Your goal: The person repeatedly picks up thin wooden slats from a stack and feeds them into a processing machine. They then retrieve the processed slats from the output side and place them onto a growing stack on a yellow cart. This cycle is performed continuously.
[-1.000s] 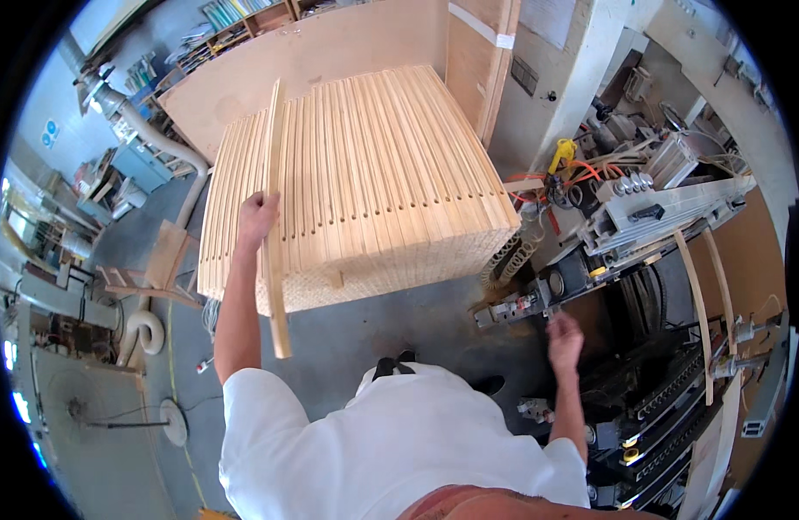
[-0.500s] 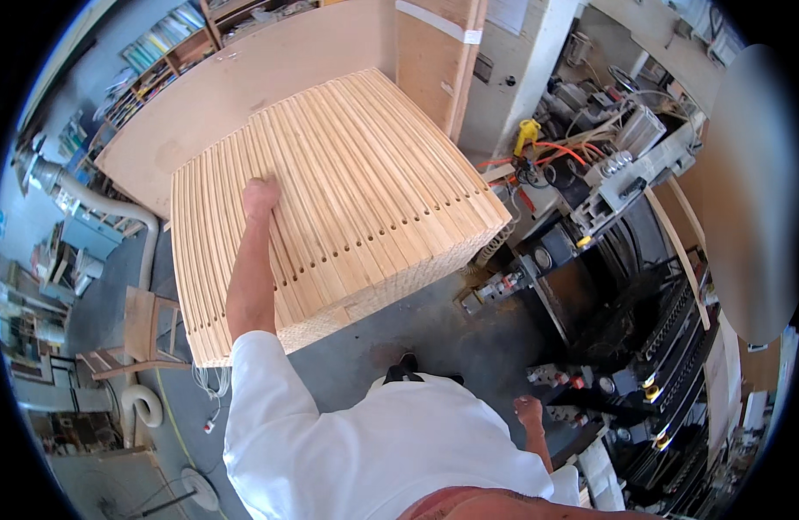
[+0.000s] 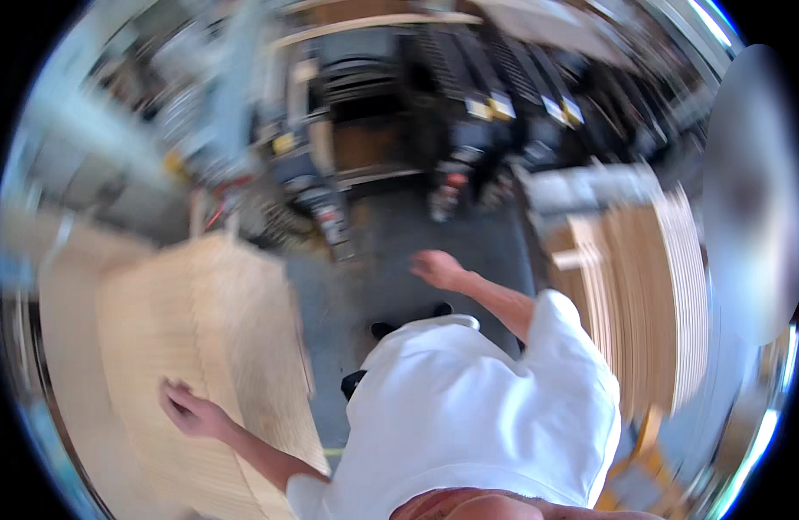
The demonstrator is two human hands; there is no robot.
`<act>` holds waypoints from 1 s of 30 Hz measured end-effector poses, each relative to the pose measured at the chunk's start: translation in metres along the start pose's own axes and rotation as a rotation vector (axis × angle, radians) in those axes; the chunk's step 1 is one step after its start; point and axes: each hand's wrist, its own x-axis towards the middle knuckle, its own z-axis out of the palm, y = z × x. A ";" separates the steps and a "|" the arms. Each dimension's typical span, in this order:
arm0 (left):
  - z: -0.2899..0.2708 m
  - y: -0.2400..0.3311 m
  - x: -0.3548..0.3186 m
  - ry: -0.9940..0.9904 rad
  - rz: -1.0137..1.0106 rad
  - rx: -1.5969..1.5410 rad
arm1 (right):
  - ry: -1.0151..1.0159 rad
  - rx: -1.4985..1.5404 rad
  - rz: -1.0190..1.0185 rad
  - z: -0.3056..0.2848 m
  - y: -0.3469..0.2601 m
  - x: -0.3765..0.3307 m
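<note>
My left hand [image 3: 191,411] hangs above the long stack of pale wooden strips [image 3: 156,316] on the left. Its fingers are loosely bent and apart, with nothing seen between them; blur hides whether it touches the wood. My right hand [image 3: 437,268] hovers over the grey floor, in front of my body and short of the machine. Nothing shows in it, but motion smears its fingers. Holes and seams in the stack cannot be made out through the blur.
Ahead stands a dark machine [image 3: 365,100] with black rails and clamp-like ends. On the right is another stack of wooden boards [image 3: 638,295]. A yellow frame [image 3: 638,485] lies at the lower right. Grey floor [image 3: 391,217] runs between the stacks.
My view has swung to the right, so the strips now lie at my left and the machine ahead. My left hand has come off its spot on the strips; my right arm has swung forward.
</note>
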 end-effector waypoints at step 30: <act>0.353 0.237 -0.422 -2.199 0.625 -0.374 | 1.376 -0.857 1.081 -0.112 0.214 -0.424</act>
